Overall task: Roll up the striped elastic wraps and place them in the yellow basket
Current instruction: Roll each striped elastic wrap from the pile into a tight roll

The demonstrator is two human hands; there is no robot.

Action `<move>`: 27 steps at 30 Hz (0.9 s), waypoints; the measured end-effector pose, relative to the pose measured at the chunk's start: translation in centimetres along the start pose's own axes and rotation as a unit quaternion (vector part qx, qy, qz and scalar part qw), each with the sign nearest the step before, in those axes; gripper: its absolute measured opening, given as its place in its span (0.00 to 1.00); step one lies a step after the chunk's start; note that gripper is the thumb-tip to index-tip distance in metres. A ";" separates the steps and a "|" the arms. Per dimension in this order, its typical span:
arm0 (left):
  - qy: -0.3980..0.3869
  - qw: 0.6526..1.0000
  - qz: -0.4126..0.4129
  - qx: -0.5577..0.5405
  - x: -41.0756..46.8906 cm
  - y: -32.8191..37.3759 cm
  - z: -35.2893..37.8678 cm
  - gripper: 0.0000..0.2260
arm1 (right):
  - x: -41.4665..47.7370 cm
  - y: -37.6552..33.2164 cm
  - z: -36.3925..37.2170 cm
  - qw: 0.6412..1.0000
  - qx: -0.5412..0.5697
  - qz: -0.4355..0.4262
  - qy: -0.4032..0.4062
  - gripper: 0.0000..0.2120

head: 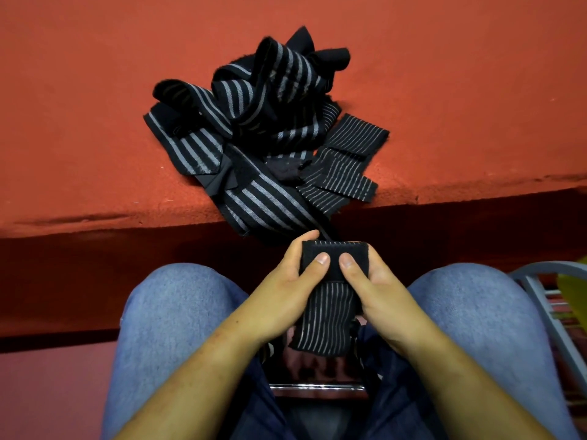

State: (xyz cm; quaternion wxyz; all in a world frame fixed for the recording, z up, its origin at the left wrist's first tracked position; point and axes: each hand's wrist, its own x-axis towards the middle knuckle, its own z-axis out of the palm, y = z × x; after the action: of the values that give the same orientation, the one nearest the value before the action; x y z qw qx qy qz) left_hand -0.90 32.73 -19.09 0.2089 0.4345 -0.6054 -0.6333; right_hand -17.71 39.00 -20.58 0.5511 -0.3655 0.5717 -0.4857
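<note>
A black wrap with thin pale stripes (327, 315) is held between my knees. Its upper end is folded over into a thick black band. My left hand (286, 281) grips the left side of that band, thumb pressed on top. My right hand (378, 284) grips the right side the same way, and the two thumbs almost touch. The loose tail of the wrap hangs down toward my lap. A tangled pile of striped black wraps (254, 122) lies on the red surface ahead, one strip drooping over the edge. A sliver of the yellow basket (573, 282) shows at the far right.
The red ledge (95, 122) runs across the upper half, its front edge just beyond my hands. My knees in blue jeans (171, 312) flank the wrap. A grey metal frame (540, 300) stands at the right beside the basket.
</note>
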 end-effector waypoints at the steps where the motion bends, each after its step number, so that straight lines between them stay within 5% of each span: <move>1: 0.011 1.000 0.003 -0.002 0.1 0.1 0.0 0.27 | 0.0 -0.1 0.0 1.000 0.000 -0.002 0.005 0.10; 6: 0.029 0.999 0.011 -0.034 -0.2 0.7 -0.2 0.08 | 0.0 -0.4 -0.1 1.000 0.009 0.001 0.030 0.13; 23: 0.043 0.997 0.050 -0.046 0.3 0.2 -0.5 0.11 | 0.1 -1.2 0.2 0.988 0.136 0.075 0.000 0.24; 27: 0.064 0.995 0.063 -0.042 0.5 -0.1 -0.6 0.11 | 0.3 -0.8 0.1 0.989 0.133 0.072 -0.006 0.19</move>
State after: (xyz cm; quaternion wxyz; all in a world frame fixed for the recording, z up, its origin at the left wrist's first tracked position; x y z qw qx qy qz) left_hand -0.68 32.03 -19.25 0.3050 0.4253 -0.5899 -0.6149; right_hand -17.78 38.49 -19.91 0.6315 -0.2501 0.5234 -0.5144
